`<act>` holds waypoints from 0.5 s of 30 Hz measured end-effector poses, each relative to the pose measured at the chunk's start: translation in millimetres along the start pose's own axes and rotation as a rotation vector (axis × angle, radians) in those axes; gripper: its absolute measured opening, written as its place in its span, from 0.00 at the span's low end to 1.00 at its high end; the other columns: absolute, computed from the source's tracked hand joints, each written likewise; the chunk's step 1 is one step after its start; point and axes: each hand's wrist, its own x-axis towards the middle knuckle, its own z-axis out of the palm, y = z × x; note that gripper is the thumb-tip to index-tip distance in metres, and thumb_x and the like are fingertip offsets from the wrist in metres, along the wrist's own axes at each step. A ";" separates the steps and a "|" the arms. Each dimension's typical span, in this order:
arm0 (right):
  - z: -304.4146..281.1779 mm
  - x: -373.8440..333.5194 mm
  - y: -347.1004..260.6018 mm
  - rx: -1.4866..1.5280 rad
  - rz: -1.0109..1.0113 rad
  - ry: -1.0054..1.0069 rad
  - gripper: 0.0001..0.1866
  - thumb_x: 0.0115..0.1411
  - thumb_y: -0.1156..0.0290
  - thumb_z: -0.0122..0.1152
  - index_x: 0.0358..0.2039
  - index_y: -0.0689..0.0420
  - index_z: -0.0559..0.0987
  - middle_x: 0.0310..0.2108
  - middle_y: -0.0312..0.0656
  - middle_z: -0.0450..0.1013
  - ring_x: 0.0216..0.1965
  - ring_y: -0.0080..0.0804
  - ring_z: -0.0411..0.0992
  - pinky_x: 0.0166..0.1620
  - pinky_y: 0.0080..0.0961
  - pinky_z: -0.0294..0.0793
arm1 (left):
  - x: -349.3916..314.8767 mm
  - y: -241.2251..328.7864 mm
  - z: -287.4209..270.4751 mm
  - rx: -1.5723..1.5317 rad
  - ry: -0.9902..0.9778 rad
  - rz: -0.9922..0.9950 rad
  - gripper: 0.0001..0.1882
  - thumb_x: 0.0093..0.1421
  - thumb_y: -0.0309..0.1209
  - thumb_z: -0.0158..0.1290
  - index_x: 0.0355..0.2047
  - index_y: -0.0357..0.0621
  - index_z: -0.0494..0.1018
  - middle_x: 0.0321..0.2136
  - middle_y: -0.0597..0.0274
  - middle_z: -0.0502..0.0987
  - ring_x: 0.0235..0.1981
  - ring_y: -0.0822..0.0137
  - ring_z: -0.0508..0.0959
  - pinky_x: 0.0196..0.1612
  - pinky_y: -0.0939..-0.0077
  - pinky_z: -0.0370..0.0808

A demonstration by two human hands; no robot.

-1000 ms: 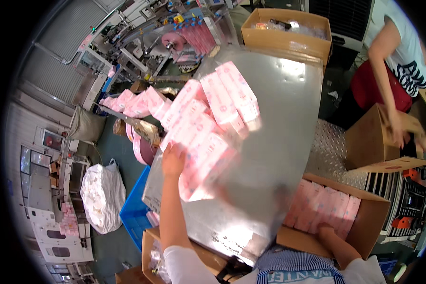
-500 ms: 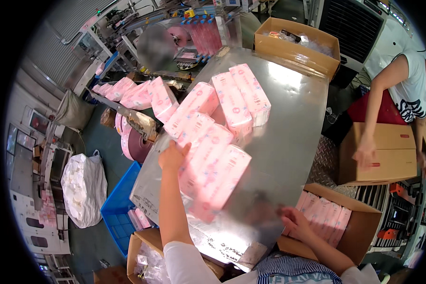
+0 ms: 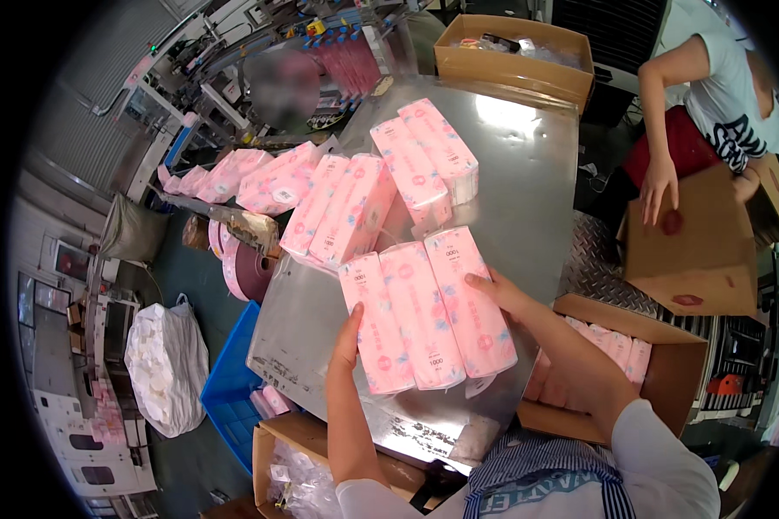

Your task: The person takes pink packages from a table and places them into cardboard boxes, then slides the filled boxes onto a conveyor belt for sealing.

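Three pink soft-pack tissue packages (image 3: pixel 421 316) stand side by side between my hands over the near part of the metal table (image 3: pixel 528 225). My left hand (image 3: pixel 346 340) presses against the outer side of the leftmost pack. From the other side my right hand (image 3: pixel 500 292) grips the rightmost pack, thumb on its top face. The rightmost pack is slightly askew. Beyond them lies a pair of tissue packs (image 3: pixel 342 212), and farther back two more packs (image 3: pixel 415 169) rest side by side.
More packs (image 3: pixel 273 182) queue on a chute at left. An open carton (image 3: pixel 679 381) holding packs sits at right, a blue crate (image 3: pixel 229 389) and scrap-filled carton (image 3: pixel 299 432) at lower left. Another carton (image 3: pixel 515 65) stands at the far end. A co-worker handles a box (image 3: pixel 692 242).
My right hand has come from beside the right carton onto the packs. Three packs have moved nearer and right, between both hands. The co-worker's box has tilted.
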 end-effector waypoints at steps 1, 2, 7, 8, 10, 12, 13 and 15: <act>-1.2 -11.9 -17.2 0.141 0.091 -0.079 0.40 0.54 0.54 0.62 0.60 0.62 0.57 0.52 0.49 0.67 0.52 0.37 0.67 0.55 0.31 0.65 | -3.0 -5.1 3.3 0.014 0.010 0.104 0.35 0.58 0.55 0.48 0.57 0.41 0.63 0.49 0.59 0.71 0.48 0.68 0.71 0.47 0.68 0.69; -2.4 -19.4 -20.3 0.070 0.026 -0.089 0.40 0.54 0.55 0.63 0.61 0.61 0.56 0.53 0.48 0.67 0.52 0.36 0.67 0.55 0.30 0.65 | -10.4 -13.4 4.4 0.026 0.028 0.208 0.34 0.58 0.52 0.49 0.56 0.40 0.63 0.49 0.59 0.71 0.48 0.68 0.71 0.48 0.68 0.68; -20.9 -104.5 -33.3 -0.097 -0.157 -0.066 0.47 0.50 0.61 0.68 0.64 0.59 0.51 0.56 0.44 0.63 0.56 0.32 0.62 0.58 0.30 0.61 | -104.1 -1.2 33.6 0.069 -0.066 0.231 0.30 0.54 0.33 0.59 0.55 0.36 0.63 0.49 0.59 0.71 0.50 0.67 0.70 0.51 0.70 0.68; -27.6 -123.4 -34.2 -0.092 -0.182 -0.087 0.49 0.48 0.63 0.70 0.64 0.59 0.50 0.57 0.44 0.62 0.57 0.32 0.60 0.58 0.30 0.60 | -124.8 0.1 39.1 0.090 -0.146 0.257 0.31 0.51 0.30 0.61 0.54 0.36 0.63 0.49 0.59 0.71 0.50 0.66 0.70 0.51 0.71 0.68; -39.0 -160.2 -29.1 -0.069 -0.236 -0.134 0.52 0.45 0.65 0.72 0.64 0.59 0.49 0.59 0.43 0.59 0.60 0.31 0.57 0.60 0.31 0.58 | -151.0 -13.1 46.4 0.185 -0.216 0.256 0.34 0.47 0.26 0.64 0.54 0.38 0.63 0.48 0.60 0.72 0.49 0.65 0.71 0.52 0.72 0.68; -44.8 -191.7 -23.6 0.086 -0.154 -0.191 0.53 0.44 0.66 0.74 0.64 0.59 0.49 0.61 0.43 0.56 0.61 0.33 0.54 0.61 0.32 0.56 | -164.0 -34.2 60.2 0.329 -0.237 0.197 0.36 0.43 0.23 0.66 0.54 0.39 0.64 0.48 0.60 0.72 0.49 0.64 0.71 0.52 0.72 0.68; -52.6 -203.6 -14.1 -0.010 -0.223 -0.170 0.53 0.43 0.66 0.74 0.64 0.59 0.49 0.61 0.43 0.56 0.62 0.34 0.54 0.62 0.33 0.55 | -168.1 -37.0 67.7 0.397 -0.238 0.239 0.37 0.42 0.23 0.66 0.54 0.40 0.64 0.48 0.60 0.72 0.49 0.64 0.72 0.52 0.71 0.68; -73.9 -218.4 21.9 -0.379 -0.446 -0.072 0.53 0.43 0.65 0.74 0.64 0.58 0.49 0.62 0.44 0.55 0.63 0.36 0.53 0.62 0.33 0.55 | -173.2 -40.6 85.3 0.531 -0.245 0.320 0.39 0.40 0.24 0.68 0.54 0.41 0.65 0.47 0.61 0.73 0.48 0.65 0.72 0.53 0.71 0.69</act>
